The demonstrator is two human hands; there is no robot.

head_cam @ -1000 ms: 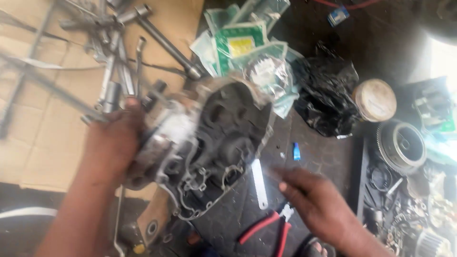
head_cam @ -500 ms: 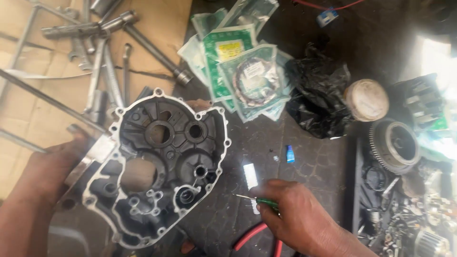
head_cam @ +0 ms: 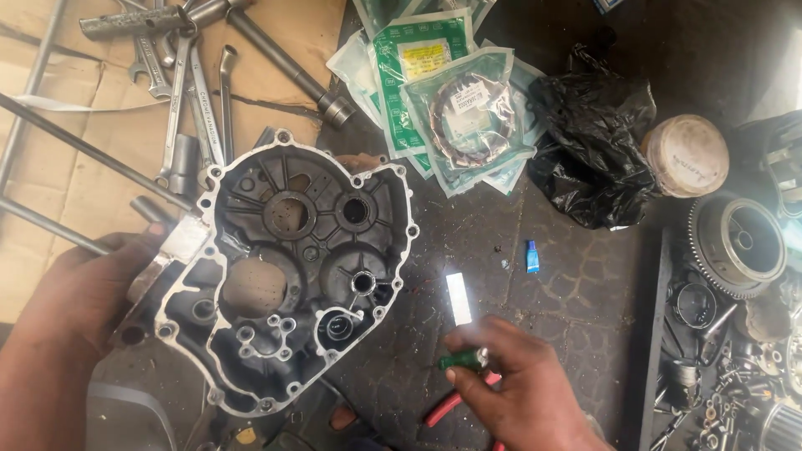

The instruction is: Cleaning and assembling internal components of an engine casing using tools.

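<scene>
Since the frame half a second back, the engine case (head_cam: 292,276) sits a little higher and fuller in view, its hollow side facing up, and the right hand (head_cam: 518,388) has drawn in slightly toward the bottom edge.

The case is the biggest piece, lying left of centre on the dark floor (head_cam: 568,276), its bright rim ringed with bolt holes. The left hand (head_cam: 79,301) clasps its edge at nine o'clock, fingers curled round the rim and thumb side pressed on the pale metal corner. At twelve o'clock from the case lie long spanners (head_cam: 188,92) on cardboard (head_cam: 50,167); at one o'clock, the green gasket packets (head_cam: 455,100). A black plastic bag (head_cam: 593,142) lies at two o'clock, and a toothed clutch drum (head_cam: 739,242) sits at three o'clock near the right edge.

The right hand is at five o'clock from the case, fingers closed, pinching a small green-handled tool (head_cam: 461,360) between thumb and forefinger. Red-handled pliers (head_cam: 447,407) lie partly under that hand. A white strip (head_cam: 459,298) and a small blue tube (head_cam: 532,256) lie apart on bare floor between the case and the drum, where the widest open stretch is.
</scene>
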